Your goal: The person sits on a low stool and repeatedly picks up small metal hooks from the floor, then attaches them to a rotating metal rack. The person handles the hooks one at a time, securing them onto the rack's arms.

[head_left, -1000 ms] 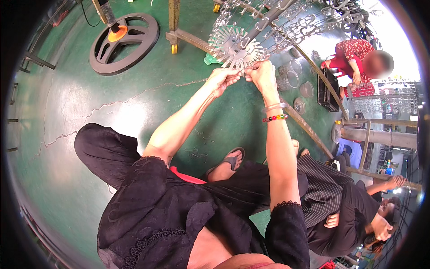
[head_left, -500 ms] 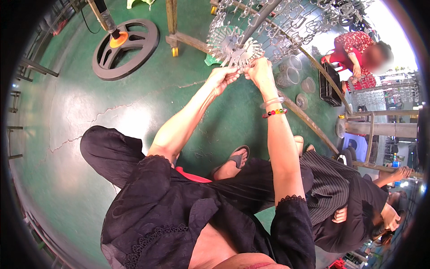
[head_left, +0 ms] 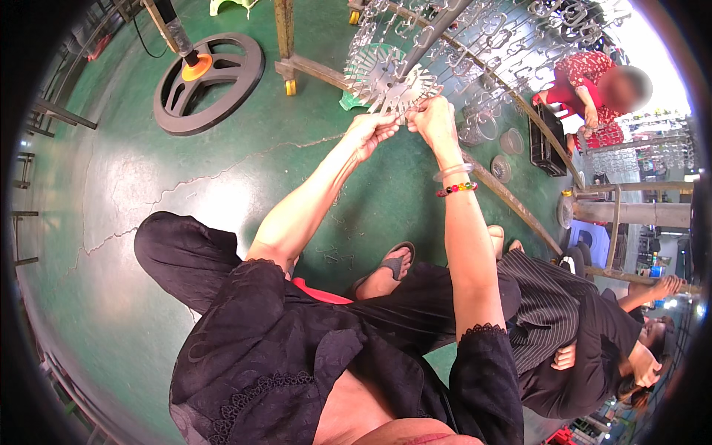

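Ahead of me is a silvery metal disc (head_left: 386, 76) with many radial teeth, next to a grey sloping rod (head_left: 434, 33). At its near edge, my left hand (head_left: 373, 134) is closed, thumb and fingertips pinched together by the teeth. My right hand (head_left: 436, 124), with a pale bangle and a beaded bracelet (head_left: 456, 189) on its wrist, is also pinched, close to the left fingertips. Whatever lies between the fingers of either hand is too small or hidden to name. Behind and to the right hang many shiny metal hooks and links (head_left: 512, 37).
A dark spoked wheel (head_left: 252, 85) stands at far left. A wheeled frame with a rusty bar (head_left: 512, 194) curves along the right. Clear plastic tubs (head_left: 482, 130) and a black crate (head_left: 547, 144) lie beyond it. A co-worker in red (head_left: 589, 81) sits far right; another in black (head_left: 567, 356) is beside me.
The hanging hooks and links at upper right have shifted. My right hand has moved very slightly to the right; both hands remain pinched at the disc's near edge.
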`<action>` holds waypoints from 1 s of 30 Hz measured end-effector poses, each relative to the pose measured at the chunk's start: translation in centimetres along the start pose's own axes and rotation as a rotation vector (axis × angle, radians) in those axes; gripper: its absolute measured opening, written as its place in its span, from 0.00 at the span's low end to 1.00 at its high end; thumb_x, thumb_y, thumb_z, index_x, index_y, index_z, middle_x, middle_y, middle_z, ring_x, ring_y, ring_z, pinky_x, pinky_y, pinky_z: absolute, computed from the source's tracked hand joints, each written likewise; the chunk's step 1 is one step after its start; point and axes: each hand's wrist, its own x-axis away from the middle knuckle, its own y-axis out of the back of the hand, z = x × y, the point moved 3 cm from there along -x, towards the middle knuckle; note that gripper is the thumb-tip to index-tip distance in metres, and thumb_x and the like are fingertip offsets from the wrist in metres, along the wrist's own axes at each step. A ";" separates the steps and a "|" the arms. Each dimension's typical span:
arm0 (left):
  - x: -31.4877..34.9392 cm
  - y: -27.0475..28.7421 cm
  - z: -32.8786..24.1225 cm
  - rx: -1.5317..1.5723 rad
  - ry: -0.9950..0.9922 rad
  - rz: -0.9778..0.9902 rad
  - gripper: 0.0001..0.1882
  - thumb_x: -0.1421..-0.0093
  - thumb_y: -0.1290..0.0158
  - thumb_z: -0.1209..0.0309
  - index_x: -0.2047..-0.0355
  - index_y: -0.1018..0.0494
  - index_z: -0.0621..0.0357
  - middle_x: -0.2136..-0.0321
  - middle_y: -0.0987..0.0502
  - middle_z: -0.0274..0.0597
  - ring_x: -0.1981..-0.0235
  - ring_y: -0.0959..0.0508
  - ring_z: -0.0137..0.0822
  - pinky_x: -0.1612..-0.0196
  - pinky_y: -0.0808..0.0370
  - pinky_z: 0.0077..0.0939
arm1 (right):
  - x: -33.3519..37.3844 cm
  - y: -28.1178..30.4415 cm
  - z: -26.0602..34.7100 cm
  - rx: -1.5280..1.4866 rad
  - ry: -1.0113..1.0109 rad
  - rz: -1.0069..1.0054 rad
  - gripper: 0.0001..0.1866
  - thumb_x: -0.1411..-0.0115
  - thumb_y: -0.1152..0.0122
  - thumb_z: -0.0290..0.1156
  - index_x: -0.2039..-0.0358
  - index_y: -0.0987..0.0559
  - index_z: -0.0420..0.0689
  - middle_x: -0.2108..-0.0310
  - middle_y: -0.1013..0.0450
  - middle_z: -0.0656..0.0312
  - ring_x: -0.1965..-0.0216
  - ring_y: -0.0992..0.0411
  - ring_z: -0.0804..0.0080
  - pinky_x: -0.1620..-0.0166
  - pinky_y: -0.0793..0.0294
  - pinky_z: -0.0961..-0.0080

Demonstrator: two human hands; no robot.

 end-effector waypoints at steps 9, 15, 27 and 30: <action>0.0 0.0 -0.4 -0.084 0.019 -0.007 0.11 0.44 0.43 0.71 0.62 0.26 0.62 0.68 0.22 0.38 0.68 0.23 0.27 0.63 0.25 0.22 | 1.3 -0.2 -0.4 -0.098 0.003 -0.126 0.08 0.49 0.37 0.26 0.74 0.20 0.32 0.81 0.24 0.53 0.79 0.23 0.73 0.74 0.25 0.77; 0.6 -0.4 -1.5 -0.024 0.034 0.065 0.13 0.43 0.45 0.71 0.60 0.29 0.67 0.60 0.24 0.50 0.55 0.24 0.42 0.52 0.24 0.42 | 4.2 0.2 -0.2 -0.421 0.055 -0.279 0.11 0.49 0.37 0.27 0.68 0.21 0.32 0.75 0.24 0.45 0.75 0.22 0.61 0.72 0.23 0.71; 1.2 -0.7 -2.3 -0.061 0.030 0.093 0.15 0.41 0.49 0.75 0.54 0.36 0.58 0.54 0.27 0.54 0.51 0.26 0.49 0.51 0.26 0.48 | 5.5 2.1 -3.1 -0.715 -0.085 -0.207 0.20 0.45 0.40 0.27 0.52 0.27 0.35 0.77 0.24 0.57 0.84 0.29 0.79 0.84 0.32 0.84; 1.3 -0.6 -2.2 -0.097 0.048 0.106 0.17 0.41 0.49 0.74 0.51 0.37 0.57 0.55 0.25 0.51 0.52 0.24 0.47 0.53 0.25 0.46 | 4.7 2.0 -2.6 -0.685 -0.117 -0.204 0.17 0.44 0.38 0.29 0.55 0.24 0.35 0.78 0.25 0.62 0.85 0.33 0.84 0.84 0.37 0.88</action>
